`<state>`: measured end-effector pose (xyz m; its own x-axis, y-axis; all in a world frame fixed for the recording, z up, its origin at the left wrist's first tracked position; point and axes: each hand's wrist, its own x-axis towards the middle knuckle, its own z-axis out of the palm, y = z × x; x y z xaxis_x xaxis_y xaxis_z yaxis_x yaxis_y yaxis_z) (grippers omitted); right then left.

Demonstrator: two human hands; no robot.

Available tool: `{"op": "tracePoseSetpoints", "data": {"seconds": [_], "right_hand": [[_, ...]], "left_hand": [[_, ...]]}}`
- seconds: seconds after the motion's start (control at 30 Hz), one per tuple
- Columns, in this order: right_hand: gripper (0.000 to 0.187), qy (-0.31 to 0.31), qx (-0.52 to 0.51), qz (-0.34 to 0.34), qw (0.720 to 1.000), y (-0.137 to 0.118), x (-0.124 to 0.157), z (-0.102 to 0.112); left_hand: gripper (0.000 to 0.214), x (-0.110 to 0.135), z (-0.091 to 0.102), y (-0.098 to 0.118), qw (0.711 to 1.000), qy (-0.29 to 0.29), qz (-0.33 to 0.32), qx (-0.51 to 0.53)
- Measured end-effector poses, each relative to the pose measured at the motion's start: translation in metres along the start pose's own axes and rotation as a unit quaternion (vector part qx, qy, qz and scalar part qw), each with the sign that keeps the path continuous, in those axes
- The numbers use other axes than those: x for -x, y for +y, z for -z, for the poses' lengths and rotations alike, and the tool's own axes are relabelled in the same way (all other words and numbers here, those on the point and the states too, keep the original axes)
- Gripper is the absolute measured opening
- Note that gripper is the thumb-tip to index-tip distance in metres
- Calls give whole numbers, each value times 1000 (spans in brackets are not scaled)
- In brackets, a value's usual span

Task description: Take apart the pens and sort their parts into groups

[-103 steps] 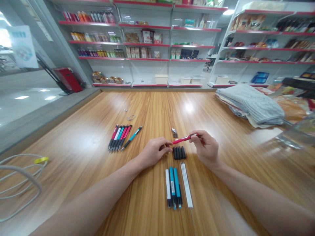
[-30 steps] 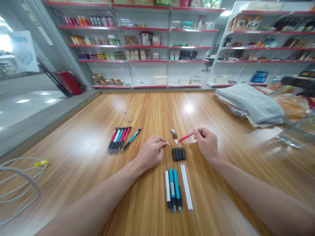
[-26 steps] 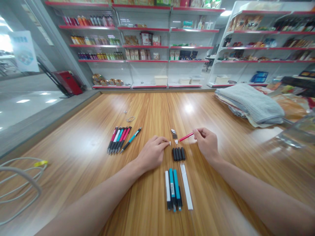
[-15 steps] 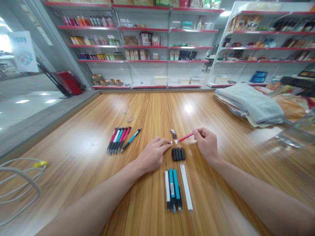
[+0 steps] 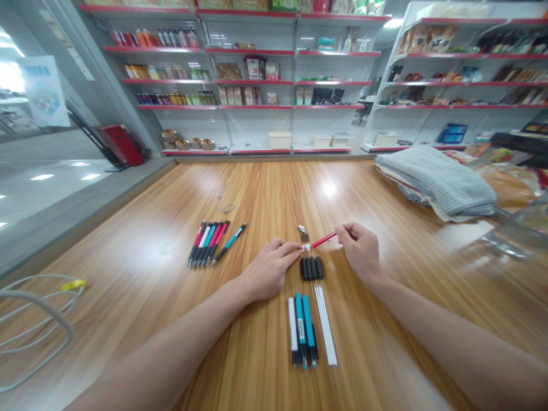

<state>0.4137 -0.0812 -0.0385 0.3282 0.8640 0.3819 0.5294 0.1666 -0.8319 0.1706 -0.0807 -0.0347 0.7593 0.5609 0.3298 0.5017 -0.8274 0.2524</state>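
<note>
My right hand (image 5: pixel 358 246) pinches a pink pen barrel (image 5: pixel 324 239), its lower end pointing left toward several small white pen parts (image 5: pixel 307 248). My left hand (image 5: pixel 274 262) rests on the table with its fingertips closed on one small white part beside them. Just beyond lie small metal tips and dark springs (image 5: pixel 303 233). Nearer to me is a row of black rubber grips (image 5: pixel 311 268). Below them lie white and blue pen barrels (image 5: pixel 299 319) and, to their right, slim white refills (image 5: pixel 326 325).
Left of my hands, several assembled pens (image 5: pixel 208 244) lie side by side. A ring (image 5: pixel 228 208) sits beyond them. A coiled cable (image 5: pixel 55 311) is at far left, folded striped cloth (image 5: pixel 440 180) and a clear container (image 5: pixel 520 231) at right. Stocked shelves (image 5: pixel 257 107) stand behind the table.
My left fingertips have moved slightly right, bringing the small white part next to the others. My right hand keeps the pink barrel in nearly the same place.
</note>
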Motion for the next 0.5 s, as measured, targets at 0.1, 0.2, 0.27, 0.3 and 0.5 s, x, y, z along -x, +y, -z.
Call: {"op": "tracePoseSetpoints", "data": {"seconds": [0.1, 0.2, 0.27, 0.3, 0.5], "right_hand": [[34, -2, 1, 0, 1000, 1, 0, 0], [33, -3, 0, 1, 1000, 2, -1, -1], [34, -3, -1, 1, 1000, 2, -1, -1], [34, -3, -1, 1, 1000, 2, -1, -1], [34, -3, 1, 2, 1000, 0, -1, -1]], "left_hand": [[59, -1, -1, 0, 1000, -1, 0, 3], [61, -1, -1, -1, 1000, -6, 0, 4], [62, -2, -1, -1, 1000, -9, 1, 3], [62, -2, -1, -1, 1000, -10, 1, 2], [63, -2, 0, -1, 1000, -14, 0, -2]]}}
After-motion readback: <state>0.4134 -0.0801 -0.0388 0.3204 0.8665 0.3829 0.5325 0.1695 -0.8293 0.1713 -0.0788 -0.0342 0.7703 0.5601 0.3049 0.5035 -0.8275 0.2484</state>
